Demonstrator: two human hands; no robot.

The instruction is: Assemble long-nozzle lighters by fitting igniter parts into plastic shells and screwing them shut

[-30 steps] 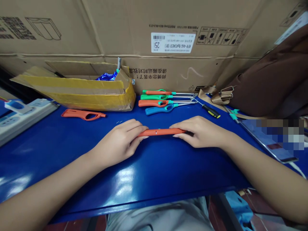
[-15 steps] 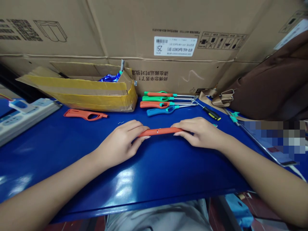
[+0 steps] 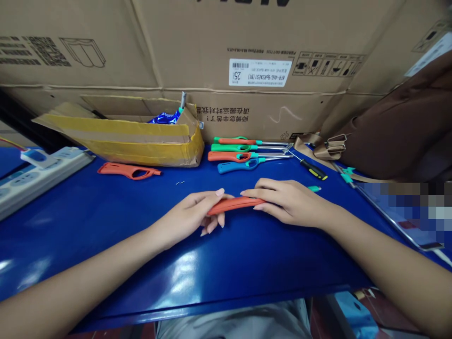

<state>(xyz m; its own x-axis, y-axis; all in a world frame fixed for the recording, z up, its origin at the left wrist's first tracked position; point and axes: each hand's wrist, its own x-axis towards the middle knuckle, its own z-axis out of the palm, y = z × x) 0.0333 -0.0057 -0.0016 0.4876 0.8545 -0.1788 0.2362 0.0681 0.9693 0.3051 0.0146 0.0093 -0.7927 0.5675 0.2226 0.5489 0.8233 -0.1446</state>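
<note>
Both my hands hold one orange lighter body (image 3: 233, 205) just above the blue table (image 3: 106, 226). My left hand (image 3: 196, 216) grips its left end, thumb on top and fingers curled underneath. My right hand (image 3: 287, 200) lies over its right end with fingers pressed along it; a teal tip (image 3: 314, 189) pokes out beyond my right hand. The lighter body is tilted, its left end lower.
Several finished long-nosed lighters (image 3: 247, 153) lie in a row at the back, a black-and-yellow screwdriver (image 3: 312, 169) beside them. A loose orange shell half (image 3: 129, 170) lies left, in front of a taped cardboard box (image 3: 134, 139). Power strip (image 3: 35, 167) far left; brown bag (image 3: 399, 127) right.
My hands have moved closer together along the orange body. My left fingers have uncurled and shifted under its left end, and the piece is now tilted instead of level.
</note>
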